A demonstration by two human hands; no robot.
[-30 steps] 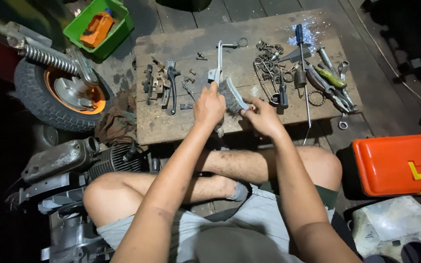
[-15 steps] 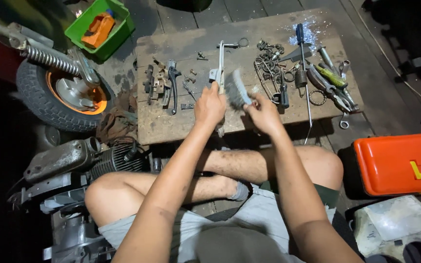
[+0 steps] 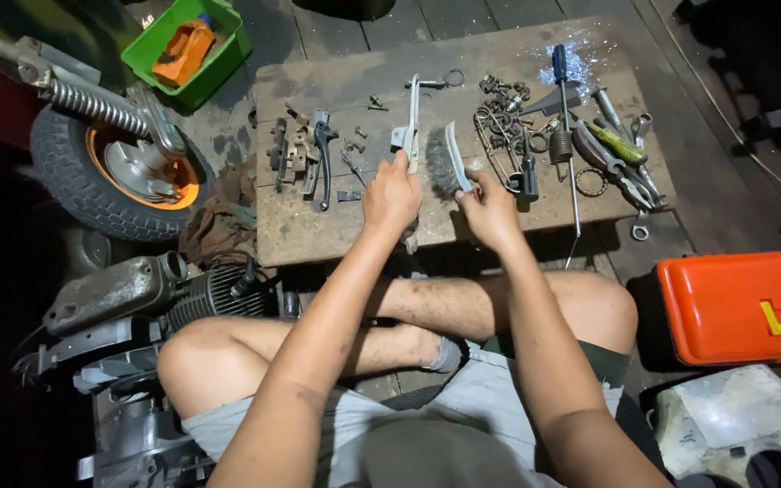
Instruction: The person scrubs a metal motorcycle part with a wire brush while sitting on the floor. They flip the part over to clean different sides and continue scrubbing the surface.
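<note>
The left hand [image 3: 392,192] is closed around the lower end of a slim grey metal lever [image 3: 411,122], which stands up and away from the fist over the middle of the tabletop [image 3: 336,230]. Just beside it, the right hand [image 3: 490,210] is clenched on the pale handle of a wire brush [image 3: 449,161], whose dark bristles face left toward the lever; whether the bristles touch the metal cannot be told. Both hands hover above a weathered wooden board set low on the plank floor, with the person's crossed bare legs just below its near edge. Left of the lever lie a black pair of pliers [image 3: 323,155] and a cluster of small rusty fittings [image 3: 287,149]. To the right of the brush sit a heap of wire springs and rings [image 3: 499,122], a blue-handled screwdriver [image 3: 562,90] with its long shaft pointing toward the near edge, and a row of wrenches and hand tools [image 3: 621,158] near the board's right edge. Off the board, a green plastic bin [image 3: 228,45] holding an orange item stands at the far left, a small wheel with an orange hub [image 3: 115,176] and coil spring lies below it, an engine block [image 3: 137,294] rests by the left knee, and an orange toolbox [image 3: 743,307] sits at the right.
</note>
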